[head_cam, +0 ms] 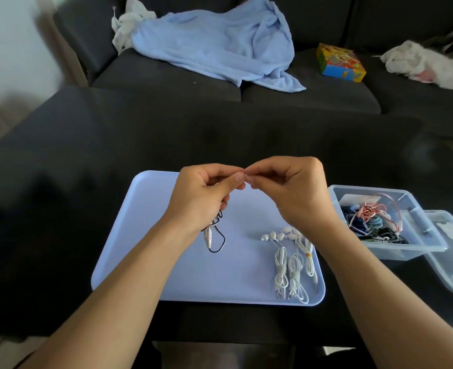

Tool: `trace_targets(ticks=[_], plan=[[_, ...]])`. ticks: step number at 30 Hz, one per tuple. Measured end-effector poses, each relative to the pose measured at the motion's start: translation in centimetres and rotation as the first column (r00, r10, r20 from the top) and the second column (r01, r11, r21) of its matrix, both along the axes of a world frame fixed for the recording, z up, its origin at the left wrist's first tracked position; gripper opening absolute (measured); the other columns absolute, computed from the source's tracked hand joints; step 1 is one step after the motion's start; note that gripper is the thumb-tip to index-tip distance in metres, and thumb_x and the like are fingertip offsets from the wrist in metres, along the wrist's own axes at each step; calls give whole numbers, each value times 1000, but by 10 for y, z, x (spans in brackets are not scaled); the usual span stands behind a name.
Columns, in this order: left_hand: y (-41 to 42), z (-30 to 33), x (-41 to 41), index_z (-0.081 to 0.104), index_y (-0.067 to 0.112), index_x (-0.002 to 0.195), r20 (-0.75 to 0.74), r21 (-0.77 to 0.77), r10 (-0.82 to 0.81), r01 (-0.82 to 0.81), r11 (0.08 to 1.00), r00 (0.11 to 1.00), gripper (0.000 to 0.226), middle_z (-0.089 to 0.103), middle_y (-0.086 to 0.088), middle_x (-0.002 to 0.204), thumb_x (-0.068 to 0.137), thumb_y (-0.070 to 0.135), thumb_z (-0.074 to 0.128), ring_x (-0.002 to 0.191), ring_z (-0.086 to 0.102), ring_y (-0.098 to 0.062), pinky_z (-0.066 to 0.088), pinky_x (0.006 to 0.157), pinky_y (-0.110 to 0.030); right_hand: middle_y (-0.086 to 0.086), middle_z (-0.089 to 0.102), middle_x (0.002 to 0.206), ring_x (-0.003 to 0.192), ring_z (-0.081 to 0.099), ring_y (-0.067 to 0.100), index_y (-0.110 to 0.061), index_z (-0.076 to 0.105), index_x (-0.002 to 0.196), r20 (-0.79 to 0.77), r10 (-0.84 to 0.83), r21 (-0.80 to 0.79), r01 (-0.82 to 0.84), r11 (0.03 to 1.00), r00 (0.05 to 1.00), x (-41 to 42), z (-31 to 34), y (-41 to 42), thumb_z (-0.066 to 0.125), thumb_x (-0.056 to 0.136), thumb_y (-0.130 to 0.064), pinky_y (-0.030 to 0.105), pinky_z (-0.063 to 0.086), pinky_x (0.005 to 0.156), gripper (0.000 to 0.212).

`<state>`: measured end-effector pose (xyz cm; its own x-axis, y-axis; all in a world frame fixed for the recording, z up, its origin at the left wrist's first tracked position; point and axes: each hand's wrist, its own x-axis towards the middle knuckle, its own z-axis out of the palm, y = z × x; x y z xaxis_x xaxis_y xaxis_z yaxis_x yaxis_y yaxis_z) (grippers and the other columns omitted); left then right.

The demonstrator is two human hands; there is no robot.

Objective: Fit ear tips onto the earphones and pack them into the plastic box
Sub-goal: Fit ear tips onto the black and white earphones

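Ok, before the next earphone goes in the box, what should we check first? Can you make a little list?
1. Ear tip fitted on the earphone in hand: cannot tell. The left hand and right hand pinch something tiny between their fingertips, which hide it.
2. Cable under control: ok. The black and white earphone cable hangs from the left hand over the blue tray.
3. Plastic box open: ok. Its lid lies beside it.
4. Room in the box: ok. Coloured cables cover the bottom, well below the rim.
5. More to do: ok. The white earphones wait bundled on the tray.
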<state>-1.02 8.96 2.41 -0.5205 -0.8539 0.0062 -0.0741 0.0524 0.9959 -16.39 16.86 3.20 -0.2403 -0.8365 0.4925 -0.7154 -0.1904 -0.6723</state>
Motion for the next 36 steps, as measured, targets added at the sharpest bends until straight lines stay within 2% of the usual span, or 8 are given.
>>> trace_targets(ticks=[6,16,23,26,28,30,33,36], plan=[[-3,4,2,78,16,98,-72,197,-65,78,977,995,15,70,2,75,96,15,63,60,49,-5,45,53,-19,4,76,84,74,75,16,-4,74,100,400,32,20,-44,999,916,1,3,0,77,83,0,22,59,72,18],[-4,5,3,77,12,97,-134,279,-77,112,954,988,16,68,1,73,96,13,62,56,47,-5,42,50,-18,2,77,85,79,75,20,-6,74,101,629,-11,68,-41,997,777,11,-1,-1,74,83,-5,22,58,72,18],[0,1,3,77,18,103,-117,31,-97,101,994,988,16,71,-3,76,96,13,63,58,48,-9,45,53,-20,14,74,88,81,73,20,0,71,98,974,-76,118,-193,974,213,16,2,0,71,74,-4,23,58,71,25],[-2,1,4,76,20,104,-61,-105,-86,79,991,994,16,73,-1,76,95,14,64,55,49,-12,47,53,-22,13,74,88,80,73,19,0,72,97,985,-76,108,-208,972,156,15,0,0,69,79,-1,22,58,69,19],[-2,1,6,76,24,103,-20,-196,-72,67,978,997,15,74,2,76,95,16,65,54,52,-12,49,53,-23,13,74,87,79,73,20,1,72,98,979,-72,110,-195,975,189,17,0,0,67,85,1,22,59,70,14],[-3,1,6,77,23,101,-2,-201,-53,52,978,999,14,74,3,76,95,17,66,55,52,-11,49,53,-23,11,76,85,79,74,22,-2,74,96,897,-43,106,-120,987,440,17,-1,0,69,85,0,23,59,71,12],[-4,3,6,78,16,97,-38,40,-70,72,997,997,13,72,1,74,95,17,65,56,49,-9,45,52,-20,-1,77,81,75,74,15,-9,77,94,430,5,19,-14,1000,903,10,-2,1,74,85,-4,20,58,70,11],[-9,7,7,77,8,92,-29,289,-129,132,948,991,13,70,-2,71,94,13,65,54,45,-7,41,47,-16,-9,73,87,79,70,4,-9,79,98,-12,52,-29,-53,998,999,1,-8,2,75,86,-7,13,55,71,13]])
